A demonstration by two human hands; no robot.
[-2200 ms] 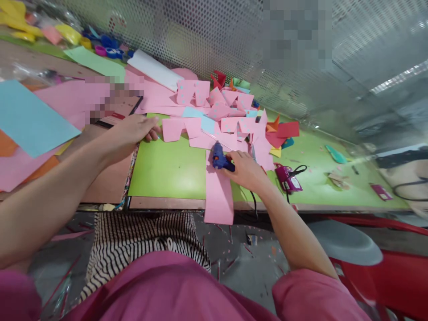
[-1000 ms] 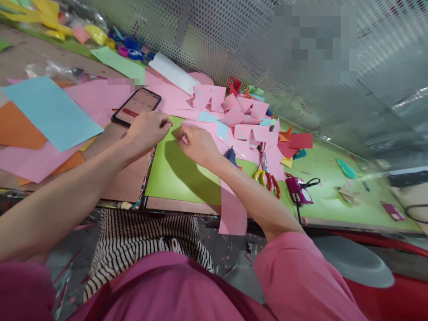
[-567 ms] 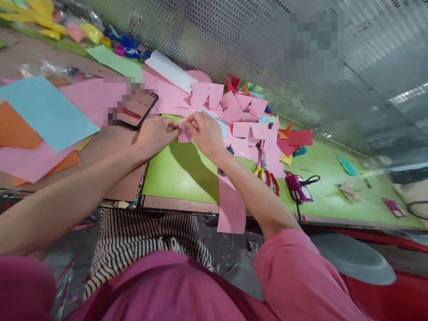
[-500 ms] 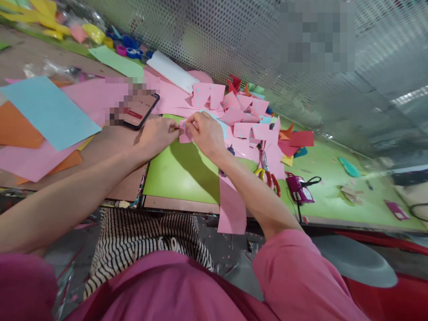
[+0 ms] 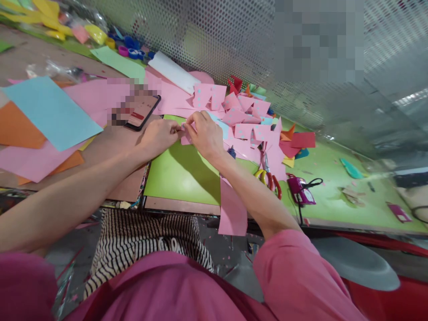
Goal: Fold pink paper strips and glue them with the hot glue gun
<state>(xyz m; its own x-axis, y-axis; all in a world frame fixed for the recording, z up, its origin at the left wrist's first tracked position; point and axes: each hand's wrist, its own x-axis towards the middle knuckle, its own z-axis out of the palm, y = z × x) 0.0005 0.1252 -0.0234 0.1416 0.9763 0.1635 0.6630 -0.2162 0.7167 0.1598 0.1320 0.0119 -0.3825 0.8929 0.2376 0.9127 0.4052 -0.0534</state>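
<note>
Between my hands, over the green mat (image 5: 183, 178), is a small piece of pink paper (image 5: 186, 137). My left hand (image 5: 161, 136) pinches its upper left side with thumb and forefinger. From the right, my right hand (image 5: 205, 133) has its fingertips pressed together at the paper's top edge and covers part of it. Whether a smaller bit is between those fingertips is hidden. Just beyond lie folded pink paper pieces with blue dots (image 5: 252, 131), several of them standing up on pink sheets.
A phone (image 5: 142, 113) lies left of my hands, near blue (image 5: 51, 111) and orange sheets. Scissors (image 5: 267, 174) with red and yellow handles lie to the right, beside a magenta device (image 5: 301, 189) with a black cord. A perforated metal panel (image 5: 200, 40) rises behind the table.
My right hand's fingertips have shifted slightly left along the paper's top, closer to my left fingertips. The left hand still pinches the paper. The view has moved a little.
</note>
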